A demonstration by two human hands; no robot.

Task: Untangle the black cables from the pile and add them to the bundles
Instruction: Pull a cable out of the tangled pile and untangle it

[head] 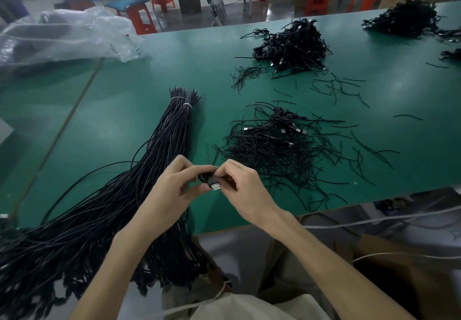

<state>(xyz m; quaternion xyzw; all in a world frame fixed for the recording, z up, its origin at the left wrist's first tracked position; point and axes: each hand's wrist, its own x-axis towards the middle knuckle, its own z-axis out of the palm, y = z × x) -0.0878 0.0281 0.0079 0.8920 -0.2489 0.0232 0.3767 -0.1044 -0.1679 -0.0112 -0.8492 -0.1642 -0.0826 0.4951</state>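
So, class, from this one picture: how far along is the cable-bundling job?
Done: a long bundle of straightened black cables, bound by white ties, lies on the green table. In hand: the left grip and the right grip pinch one coiled black cable with a silver plug. Remaining: the tangled black cable pile beside them, a taller tangled heap behind it and another heap at the far right edge.

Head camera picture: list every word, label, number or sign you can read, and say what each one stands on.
No text here can be read.
Pale tags in the near pile: too small to read.
Dark box on the far floor: blurred, nothing legible.
Plug of the cable pinched by the left hand and right hand: no marking shows.
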